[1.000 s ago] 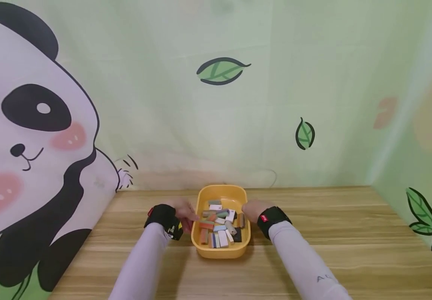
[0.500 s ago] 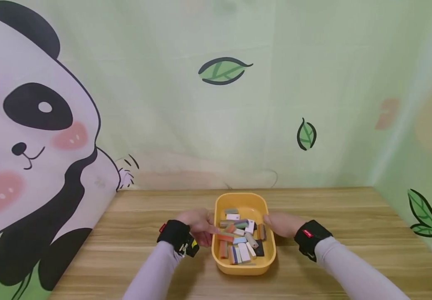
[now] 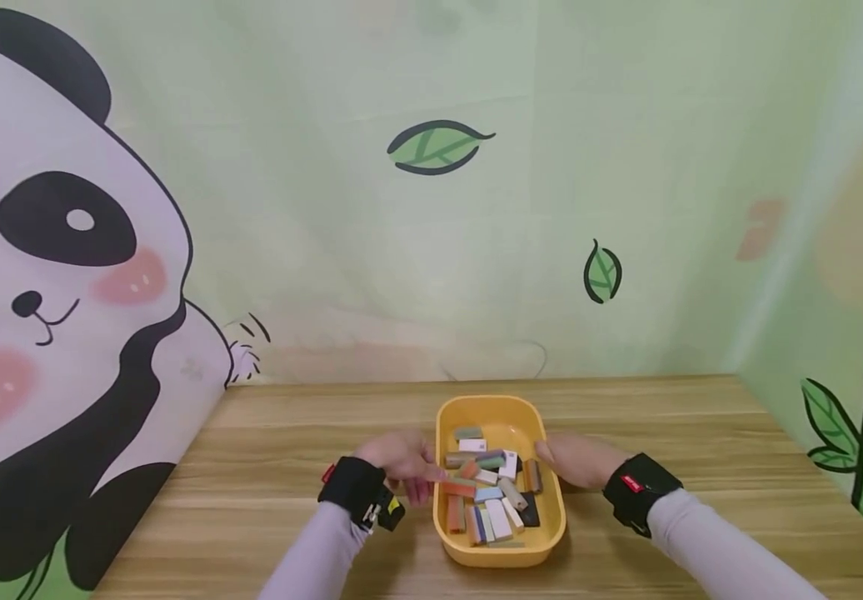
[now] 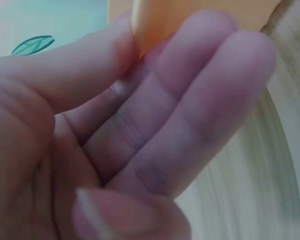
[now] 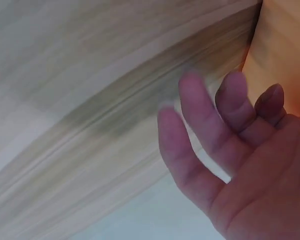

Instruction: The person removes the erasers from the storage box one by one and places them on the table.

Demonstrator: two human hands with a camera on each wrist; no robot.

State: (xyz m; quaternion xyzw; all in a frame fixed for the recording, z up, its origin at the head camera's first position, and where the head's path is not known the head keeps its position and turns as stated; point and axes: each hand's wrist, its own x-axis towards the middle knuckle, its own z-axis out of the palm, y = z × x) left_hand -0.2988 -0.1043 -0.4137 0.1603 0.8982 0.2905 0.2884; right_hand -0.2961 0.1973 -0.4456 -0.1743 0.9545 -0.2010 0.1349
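A yellow plastic tub (image 3: 499, 557) stands on the table, with several small blocks (image 3: 499, 518) lying loose inside. On its left side, my left hand (image 3: 401, 462) pinches the rim, thumb over the edge and fingers outside. The left wrist view shows this hand (image 4: 155, 115) close up, with the tub wall (image 4: 162, 20) between thumb and fingers. My right hand (image 3: 580, 458) is at the tub's right rim, thumb against it. In the right wrist view, that hand's (image 5: 240, 145) fingers are loosely bent and spread beside the tub wall (image 5: 282, 47); the thumb is hidden.
The wood-grain table (image 3: 686, 467) extends to both sides of the tub. Behind it hangs a pale green backdrop (image 3: 326, 217) with a printed panda (image 3: 154, 350) at left and leaves. Both wrists wear black straps (image 3: 641, 492).
The tub has shifted right and nearer to me, together with both hands, mostly in the first half second. Its blocks keep their arrangement.
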